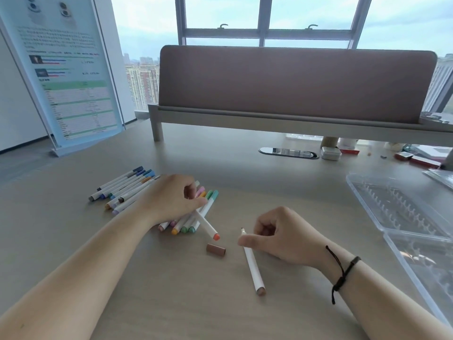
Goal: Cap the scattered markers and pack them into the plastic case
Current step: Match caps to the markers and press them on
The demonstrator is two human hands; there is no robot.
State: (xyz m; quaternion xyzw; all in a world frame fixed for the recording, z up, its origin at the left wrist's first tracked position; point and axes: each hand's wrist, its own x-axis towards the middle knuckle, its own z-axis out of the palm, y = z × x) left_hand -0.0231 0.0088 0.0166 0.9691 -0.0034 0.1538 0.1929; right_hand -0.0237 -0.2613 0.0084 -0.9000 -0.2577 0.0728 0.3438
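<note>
Nearest the lens, two bare forearms reach in from the bottom corners across the pale wood-grain desk (171, 303). At centre right, the right hand (282, 235) pinches an uncapped white marker with a brown end (252, 263) near its tip, thumb and curled fingers closed on the barrel; the tip points up and away, probably so a cap can go on. Its likely match, a loose brown cylindrical cap (215, 249), lies just left of it on the desk, untouched. At centre left, the left hand (171, 200) rests over a fanned cluster of pastel-capped markers (193, 218), fingertips pinching a white marker with an orange end (207, 225) that crosses the pile, seemingly to draw it out. Further left sits a row of blue- and grey-capped markers (125, 187). At the right edge, the clear plastic case with ribbed slots (402, 209) lies open, ready for packing; no marker shows in it.
</note>
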